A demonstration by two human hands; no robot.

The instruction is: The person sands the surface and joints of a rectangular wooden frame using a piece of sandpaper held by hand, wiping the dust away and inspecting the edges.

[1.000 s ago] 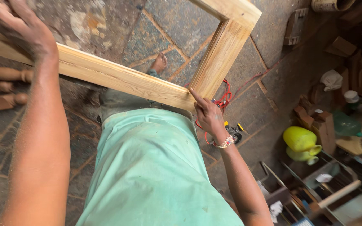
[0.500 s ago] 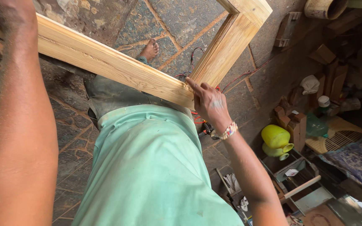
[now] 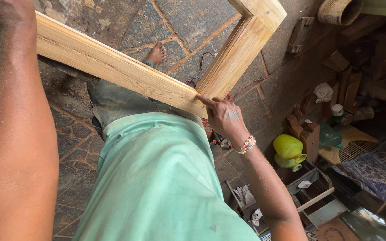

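Note:
I hold a pale wooden frame point(image 3: 126, 73) in front of my green shirt, above a stone floor. Its long rail runs from the upper left down to a corner joint, and a second rail rises from there to the upper right. My right hand point(image 3: 223, 117), with a beaded bracelet on the wrist, grips that corner joint, forefinger lying along the seam. My left hand point(image 3: 3, 11) lies over the long rail at the upper left, its fingers cut off by the picture's edge.
My bare foot point(image 3: 156, 53) stands on the stone floor point(image 3: 175, 27). A red cable point(image 3: 204, 82) lies under the frame. At the right are a yellow jug point(image 3: 289, 149), wood offcuts point(image 3: 308, 134), an open wooden box point(image 3: 251, 203) and a patterned cloth point(image 3: 380, 172).
The frame has shifted up and to the left in view. My left hand has passed mostly beyond the top edge. My right hand has stayed on the corner joint.

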